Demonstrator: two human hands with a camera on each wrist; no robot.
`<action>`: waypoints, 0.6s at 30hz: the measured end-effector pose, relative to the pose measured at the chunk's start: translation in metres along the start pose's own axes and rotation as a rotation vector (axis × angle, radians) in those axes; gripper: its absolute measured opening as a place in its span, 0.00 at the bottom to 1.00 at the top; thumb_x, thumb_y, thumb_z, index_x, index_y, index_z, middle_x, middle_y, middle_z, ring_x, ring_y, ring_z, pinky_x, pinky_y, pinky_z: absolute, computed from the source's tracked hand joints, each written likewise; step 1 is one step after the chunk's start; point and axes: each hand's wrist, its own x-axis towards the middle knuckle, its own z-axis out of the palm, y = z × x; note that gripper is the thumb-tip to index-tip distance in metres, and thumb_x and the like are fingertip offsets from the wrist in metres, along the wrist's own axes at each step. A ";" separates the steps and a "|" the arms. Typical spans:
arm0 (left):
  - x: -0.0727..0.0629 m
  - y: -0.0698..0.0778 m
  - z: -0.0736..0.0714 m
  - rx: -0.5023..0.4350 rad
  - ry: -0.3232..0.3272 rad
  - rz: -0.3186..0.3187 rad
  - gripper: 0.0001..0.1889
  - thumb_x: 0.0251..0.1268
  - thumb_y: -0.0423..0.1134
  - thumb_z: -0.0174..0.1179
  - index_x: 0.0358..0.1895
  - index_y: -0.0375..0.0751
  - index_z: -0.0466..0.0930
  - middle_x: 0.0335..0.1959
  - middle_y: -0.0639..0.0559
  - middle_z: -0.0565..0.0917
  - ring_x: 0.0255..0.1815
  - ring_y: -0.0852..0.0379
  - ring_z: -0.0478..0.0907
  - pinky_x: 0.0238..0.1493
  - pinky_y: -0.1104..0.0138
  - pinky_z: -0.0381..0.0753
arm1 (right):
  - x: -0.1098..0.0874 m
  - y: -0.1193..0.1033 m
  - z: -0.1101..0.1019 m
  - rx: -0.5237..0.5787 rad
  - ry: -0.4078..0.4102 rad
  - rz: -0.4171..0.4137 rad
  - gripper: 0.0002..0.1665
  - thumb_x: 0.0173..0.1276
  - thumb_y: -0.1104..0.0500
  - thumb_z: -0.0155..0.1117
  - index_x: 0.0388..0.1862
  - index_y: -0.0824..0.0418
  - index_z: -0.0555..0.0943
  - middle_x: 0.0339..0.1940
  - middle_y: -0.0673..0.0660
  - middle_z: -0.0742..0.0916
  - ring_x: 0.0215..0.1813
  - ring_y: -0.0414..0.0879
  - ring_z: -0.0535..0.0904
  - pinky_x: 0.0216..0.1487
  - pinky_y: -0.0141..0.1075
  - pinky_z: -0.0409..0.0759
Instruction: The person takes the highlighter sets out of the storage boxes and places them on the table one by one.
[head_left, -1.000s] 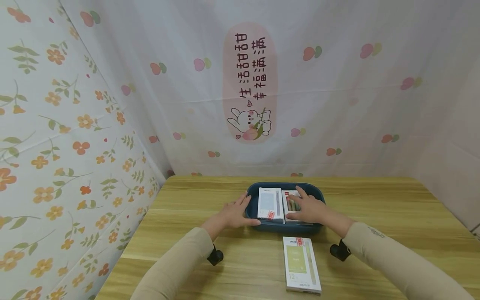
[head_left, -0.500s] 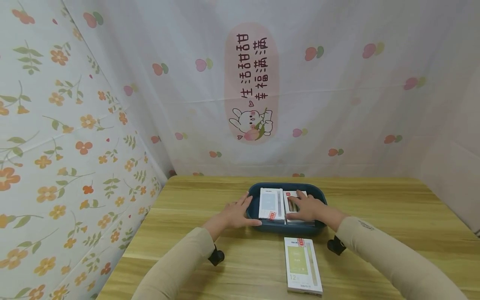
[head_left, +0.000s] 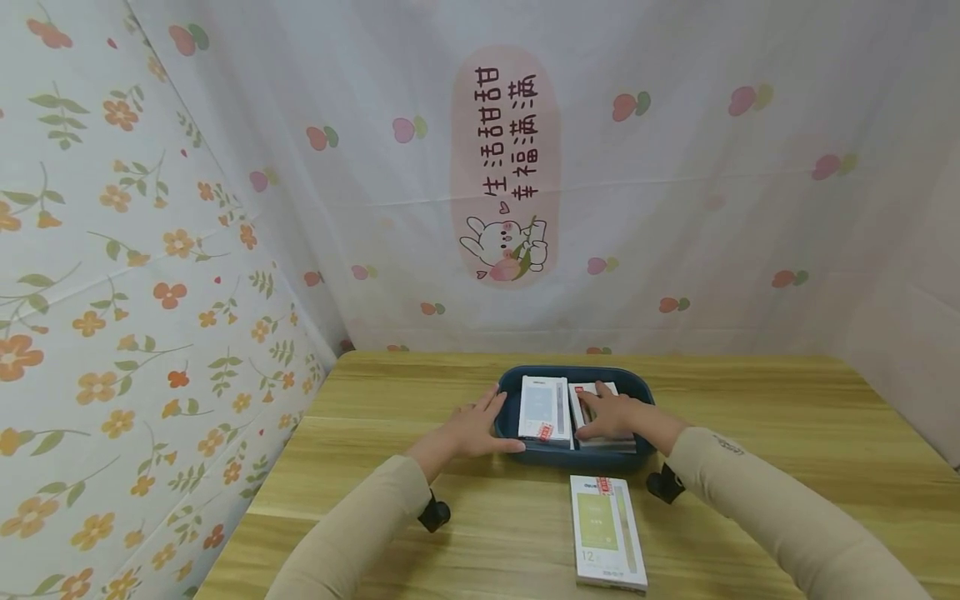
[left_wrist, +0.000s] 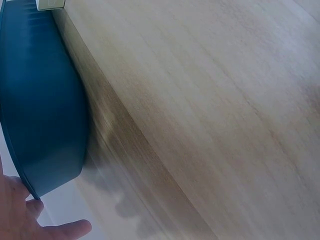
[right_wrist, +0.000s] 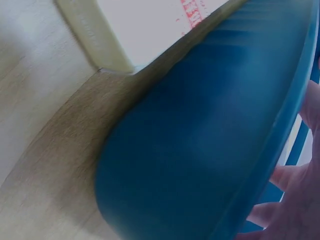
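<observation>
A dark blue basket stands toward the table's back. In it lie a white box with a pale blue panel and, to its right, a white box with a red mark. My right hand reaches over the right rim, thumb and fingers bent over the red-marked box, covering much of its top. At the left rim, my left hand touches the basket with its fingers extended and its thumb stretched along the front. The left wrist view shows those fingers at the basket's corner.
A white box with a green panel lies on the wooden table in front of the basket. A patterned curtain hangs behind the table, and a floral one at the left.
The red-marked box has shifted slightly right inside the basket, and my right fingers have drawn in over it. My left hand stays at the left rim. The view has shifted slightly.
</observation>
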 end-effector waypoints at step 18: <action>0.000 0.000 0.000 -0.003 -0.005 -0.004 0.52 0.51 0.73 0.49 0.73 0.48 0.42 0.75 0.48 0.40 0.68 0.36 0.54 0.63 0.39 0.50 | 0.002 -0.015 0.000 0.058 0.051 0.078 0.44 0.55 0.49 0.62 0.66 0.67 0.60 0.59 0.74 0.62 0.39 0.57 0.71 0.43 0.50 0.70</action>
